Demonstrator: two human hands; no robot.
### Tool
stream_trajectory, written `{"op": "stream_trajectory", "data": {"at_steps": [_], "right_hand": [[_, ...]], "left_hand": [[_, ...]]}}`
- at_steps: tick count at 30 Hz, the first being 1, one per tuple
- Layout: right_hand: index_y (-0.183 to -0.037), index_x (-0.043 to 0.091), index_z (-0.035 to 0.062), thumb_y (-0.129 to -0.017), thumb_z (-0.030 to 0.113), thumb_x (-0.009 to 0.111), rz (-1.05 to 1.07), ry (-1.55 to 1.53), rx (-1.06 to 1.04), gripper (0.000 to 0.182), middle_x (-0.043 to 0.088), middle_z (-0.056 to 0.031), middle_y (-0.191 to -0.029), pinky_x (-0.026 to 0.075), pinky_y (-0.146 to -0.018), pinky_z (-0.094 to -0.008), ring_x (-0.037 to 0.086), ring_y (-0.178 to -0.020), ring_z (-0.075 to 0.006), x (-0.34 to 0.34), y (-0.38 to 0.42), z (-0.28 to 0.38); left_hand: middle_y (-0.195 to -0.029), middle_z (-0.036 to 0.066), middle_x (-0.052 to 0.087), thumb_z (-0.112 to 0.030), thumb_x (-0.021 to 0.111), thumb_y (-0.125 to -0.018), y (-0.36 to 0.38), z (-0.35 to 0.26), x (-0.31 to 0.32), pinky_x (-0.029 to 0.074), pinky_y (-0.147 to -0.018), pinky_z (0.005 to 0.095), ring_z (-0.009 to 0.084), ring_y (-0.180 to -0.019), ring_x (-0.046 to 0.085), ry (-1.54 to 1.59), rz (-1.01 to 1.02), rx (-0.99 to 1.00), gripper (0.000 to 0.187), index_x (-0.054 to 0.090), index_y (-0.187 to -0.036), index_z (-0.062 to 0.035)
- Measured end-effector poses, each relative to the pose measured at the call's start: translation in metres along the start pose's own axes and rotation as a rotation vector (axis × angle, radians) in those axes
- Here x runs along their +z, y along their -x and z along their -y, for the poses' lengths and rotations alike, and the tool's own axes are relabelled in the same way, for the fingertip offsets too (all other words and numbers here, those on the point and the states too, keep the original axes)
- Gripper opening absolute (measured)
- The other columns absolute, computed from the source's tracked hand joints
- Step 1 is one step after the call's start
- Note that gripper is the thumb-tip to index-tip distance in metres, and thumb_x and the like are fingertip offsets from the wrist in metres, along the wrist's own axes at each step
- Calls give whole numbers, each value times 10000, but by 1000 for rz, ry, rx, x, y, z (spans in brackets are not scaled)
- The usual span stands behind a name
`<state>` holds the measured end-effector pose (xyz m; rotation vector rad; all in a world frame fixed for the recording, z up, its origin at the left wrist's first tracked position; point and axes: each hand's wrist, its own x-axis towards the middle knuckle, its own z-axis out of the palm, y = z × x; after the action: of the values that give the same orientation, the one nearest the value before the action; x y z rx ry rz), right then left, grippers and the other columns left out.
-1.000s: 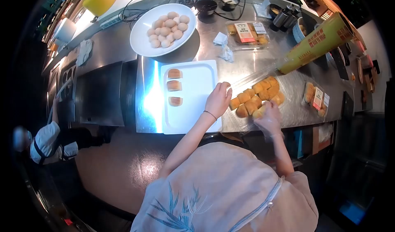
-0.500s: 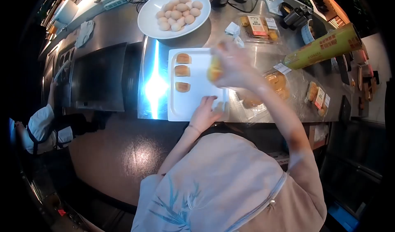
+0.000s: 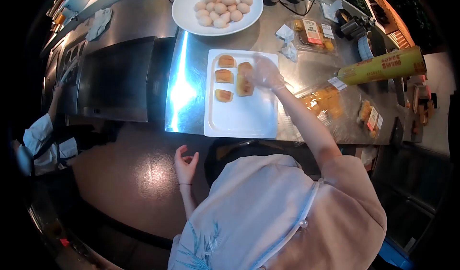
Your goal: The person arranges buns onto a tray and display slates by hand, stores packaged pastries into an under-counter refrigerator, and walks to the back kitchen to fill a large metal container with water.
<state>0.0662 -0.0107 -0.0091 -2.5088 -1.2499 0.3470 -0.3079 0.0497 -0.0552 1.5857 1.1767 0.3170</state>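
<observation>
A white rectangular tray lies on the steel counter. Three golden-brown pastry pieces form a column along its left side, with the middle pastry piece among them. Beside them, more pastry pieces stand in a second column, touching or nearly touching one another. My right hand, in a thin clear glove, has its fingers against this second column from the right; motion blurs the fingertips. My left hand is bare and raised off the counter's front edge. Its fingers are loosely curved and apart from the thumb, with nothing in them.
A white bowl of eggs stands behind the tray. To the right are opened clear packaging with yellow pastries, labelled packs, and a large yellow roll. Another person works at the far left.
My right hand has brought the yellow pastry pieces down onto the tray beside the first column. My left hand has left the tray's front edge and moved left, off the counter. The view has shifted.
</observation>
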Motion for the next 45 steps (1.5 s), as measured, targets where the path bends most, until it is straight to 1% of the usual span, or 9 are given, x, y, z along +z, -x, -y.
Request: {"op": "stream_trajectory", "data": {"at_steps": [2, 5, 9, 11, 17, 32, 39, 42, 45], "right_hand": [[-992, 564, 13, -660, 362, 572, 155, -162, 464, 482, 541, -207, -1021, 443, -761, -371, 545, -916, -311, -6, -11, 4], [-911, 589, 3, -712, 368, 529, 210, -112, 452, 420, 593, -185, -869, 444, -747, -356, 566, -863, -298, 10, -22, 10], [-870, 589, 0, -732, 375, 514, 132, -60, 435, 406, 581, -195, -916, 442, -737, -361, 562, -865, -306, 38, -33, 4], [-817, 582, -37, -712, 409, 497, -175, -134, 337, 466, 595, -197, -749, 456, -679, -388, 586, -714, -329, 37, -24, 8], [-947, 480, -95, -703, 410, 544, -181, -225, 598, 564, 564, -257, -871, 463, -671, -367, 573, -799, -325, 13, 11, 41], [-944, 374, -59, -691, 248, 631, -332, -340, 359, 473, 549, -211, -778, 456, -635, -399, 559, -724, -331, 52, 48, 39], [-1000, 373, -67, -701, 259, 621, -191, -360, 456, 507, 530, -242, -859, 472, -592, -368, 552, -724, -298, 54, 65, 46], [-1068, 376, -112, -666, 310, 656, -350, -201, 397, 647, 511, -230, -884, 438, -665, -363, 537, -786, -323, 43, 72, 62], [-1108, 413, -49, -684, 291, 640, -140, 151, 52, 589, 491, -210, -969, 414, -695, -362, 517, -880, -294, 48, 70, 85]], "left_hand": [[-1037, 101, 468, -94, 654, -720, -4, 6, -1, 428, -604, 202, 85, -687, 491, -13, -5, -18, 449, 429, -1105, -45], [-1043, 102, 477, -94, 631, -747, -15, -4, 1, 415, -600, 190, 73, -683, 485, 7, -3, 11, 406, 436, -1100, -46], [-1046, 96, 483, -92, 621, -755, -18, -15, 4, 416, -597, 190, 71, -677, 492, 34, 23, 33, 388, 444, -1097, -45], [-1046, 93, 485, -95, 620, -756, -18, -11, 4, 416, -596, 190, 71, -678, 496, 32, 26, 32, 385, 446, -1096, -45], [-1043, 98, 488, -108, 612, -765, -17, 4, 5, 420, -596, 190, 78, -693, 506, -9, 33, -3, 374, 449, -1095, -45], [-1038, 119, 491, -128, 578, -793, -27, 8, 11, 456, -624, 213, 114, -709, 540, -70, 83, 42, 344, 447, -1096, -30], [-1034, 135, 491, -136, 578, -793, -25, 2, 16, 463, -622, 221, 120, -710, 544, -101, 109, 60, 346, 448, -1094, -24], [-1033, 135, 490, -134, 577, -794, -28, 9, 17, 463, -626, 223, 121, -714, 543, -99, 96, 84, 344, 448, -1092, -21], [-1033, 132, 490, -134, 575, -794, -28, 11, 18, 460, -629, 224, 121, -715, 540, -85, 84, 98, 341, 448, -1090, -19]]}}
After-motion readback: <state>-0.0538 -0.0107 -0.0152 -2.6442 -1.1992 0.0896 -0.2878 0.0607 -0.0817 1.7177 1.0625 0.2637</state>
